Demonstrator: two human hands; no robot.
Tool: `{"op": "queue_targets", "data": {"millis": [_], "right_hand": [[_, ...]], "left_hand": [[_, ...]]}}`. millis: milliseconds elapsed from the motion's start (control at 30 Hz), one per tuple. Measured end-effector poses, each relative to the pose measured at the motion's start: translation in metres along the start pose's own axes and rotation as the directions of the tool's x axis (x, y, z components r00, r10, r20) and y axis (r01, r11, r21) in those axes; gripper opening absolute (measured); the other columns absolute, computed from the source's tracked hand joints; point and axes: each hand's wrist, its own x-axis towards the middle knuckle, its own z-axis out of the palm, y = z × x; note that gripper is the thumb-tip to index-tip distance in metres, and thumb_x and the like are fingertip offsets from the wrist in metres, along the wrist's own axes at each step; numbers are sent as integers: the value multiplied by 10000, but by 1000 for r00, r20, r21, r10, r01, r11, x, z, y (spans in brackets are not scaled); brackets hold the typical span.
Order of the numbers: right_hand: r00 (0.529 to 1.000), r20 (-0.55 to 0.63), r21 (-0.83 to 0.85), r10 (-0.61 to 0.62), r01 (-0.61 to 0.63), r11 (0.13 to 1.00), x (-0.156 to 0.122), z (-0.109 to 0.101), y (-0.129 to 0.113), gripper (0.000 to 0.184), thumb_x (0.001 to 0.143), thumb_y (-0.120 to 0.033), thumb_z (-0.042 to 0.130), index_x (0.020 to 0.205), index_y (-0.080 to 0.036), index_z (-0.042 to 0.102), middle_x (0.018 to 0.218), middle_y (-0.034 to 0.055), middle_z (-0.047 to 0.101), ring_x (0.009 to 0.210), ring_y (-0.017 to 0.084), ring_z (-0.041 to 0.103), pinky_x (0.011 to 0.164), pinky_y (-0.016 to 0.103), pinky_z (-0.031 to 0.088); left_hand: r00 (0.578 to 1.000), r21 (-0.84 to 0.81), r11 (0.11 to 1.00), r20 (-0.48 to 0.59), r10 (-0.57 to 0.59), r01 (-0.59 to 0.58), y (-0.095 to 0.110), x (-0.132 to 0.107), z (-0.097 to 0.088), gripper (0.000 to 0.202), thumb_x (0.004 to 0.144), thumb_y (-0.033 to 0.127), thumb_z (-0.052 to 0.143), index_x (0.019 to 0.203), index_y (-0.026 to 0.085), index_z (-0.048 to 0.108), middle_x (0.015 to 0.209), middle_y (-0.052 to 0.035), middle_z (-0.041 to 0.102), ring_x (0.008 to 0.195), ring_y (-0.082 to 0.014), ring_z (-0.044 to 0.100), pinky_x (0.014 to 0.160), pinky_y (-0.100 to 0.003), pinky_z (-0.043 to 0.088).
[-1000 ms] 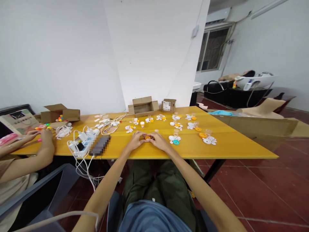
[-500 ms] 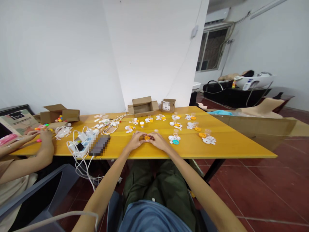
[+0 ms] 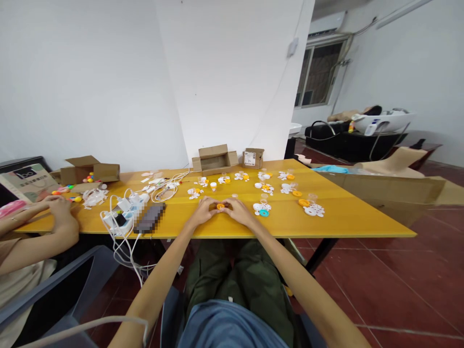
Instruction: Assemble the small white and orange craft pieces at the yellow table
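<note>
My left hand [image 3: 203,210] and my right hand [image 3: 236,210] meet on the yellow table [image 3: 344,217] near its front edge. Together their fingertips pinch a small orange round piece [image 3: 220,206]. Both hands have curled fingers closed on it. Just right of my right hand lie white discs and a teal ring [image 3: 264,212]. Several more orange and white small parts [image 3: 266,187] are scattered farther back across the table.
A power strip with white cables [image 3: 121,217] and a dark phone [image 3: 150,217] lie to my left. Cardboard boxes [image 3: 214,158] stand at the table's back edge. Another person's hands [image 3: 60,205] work at the far left beside coloured pieces.
My hands stay together on the orange piece, shifting only slightly. The other person's hands at the left have drawn closer together.
</note>
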Motion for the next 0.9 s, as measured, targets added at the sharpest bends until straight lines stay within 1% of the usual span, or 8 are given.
{"op": "queue_targets", "data": {"millis": [233, 367, 533, 667, 900], "right_hand": [[1000, 6, 7, -12, 12, 1000, 0, 0, -1, 124, 877, -201, 671, 964, -219, 758, 967, 73, 773, 903, 219, 711, 826, 328, 544], [1000, 10, 3, 2, -2, 1000, 0, 0, -2, 122, 872, -182, 667, 943, -217, 759, 956, 71, 774, 893, 220, 711, 807, 320, 541], [1000, 14, 7, 18, -18, 1000, 0, -1, -3, 138, 862, -152, 660, 930, -215, 761, 959, 72, 776, 902, 223, 712, 820, 323, 542], [1000, 19, 26, 12, -12, 1000, 1, 0, -2, 138, 857, -164, 674, 950, -216, 762, 964, 70, 776, 900, 222, 713, 823, 330, 548], [999, 32, 49, -3, 1, 999, 1, 2, 2, 209, 805, -129, 720, 994, -215, 741, 988, 64, 763, 906, 212, 711, 841, 346, 552]], "left_hand": [[1000, -1, 1000, 4, -12, 12, -1, 0, 0, 231, 822, 343, 764, 1038, 263, 769, 1016, -49, 764, 1087, -266, 624, 1037, -444, 476], [1000, -9, 1000, 4, -13, 13, -2, 1, 0, 234, 818, 342, 767, 1037, 259, 772, 1016, -48, 761, 1090, -260, 626, 1040, -432, 479], [1000, -8, 1000, 1, -13, 13, -3, 0, 0, 222, 824, 360, 766, 1018, 251, 774, 1001, -48, 759, 1080, -255, 629, 1042, -427, 474], [1000, -18, 1000, -1, -17, 17, -5, 1, 0, 228, 820, 376, 774, 1014, 256, 774, 997, -50, 762, 1080, -258, 629, 1036, -430, 475], [1000, -15, 999, -3, -29, 29, -8, 1, 1, 196, 823, 320, 755, 1010, 263, 767, 1016, -48, 756, 1096, -264, 620, 1042, -441, 471]]}}
